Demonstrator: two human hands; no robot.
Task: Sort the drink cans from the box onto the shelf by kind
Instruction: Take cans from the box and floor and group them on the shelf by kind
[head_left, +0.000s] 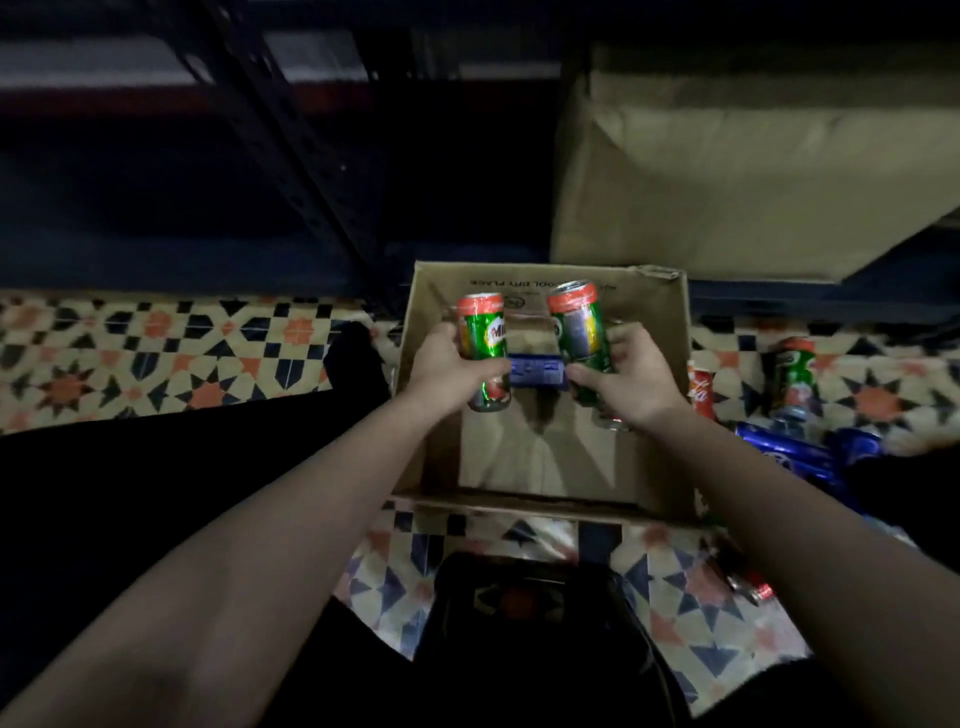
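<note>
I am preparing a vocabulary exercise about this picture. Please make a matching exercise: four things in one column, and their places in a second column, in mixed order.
Things:
1. left hand
2. blue can
3. red can
4. cardboard box

Places:
A. lying inside the box
B. on the tiled floor, open at the top
C. holding a green can
D. on the floor, right of the box

Pairs: 1-C, 2-A, 3-D, 4-B

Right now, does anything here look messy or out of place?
Yes. Several cans lie loose on the tiled floor right of the box: a green one, a red one and blue ones, neither in the box nor shelved.
</note>
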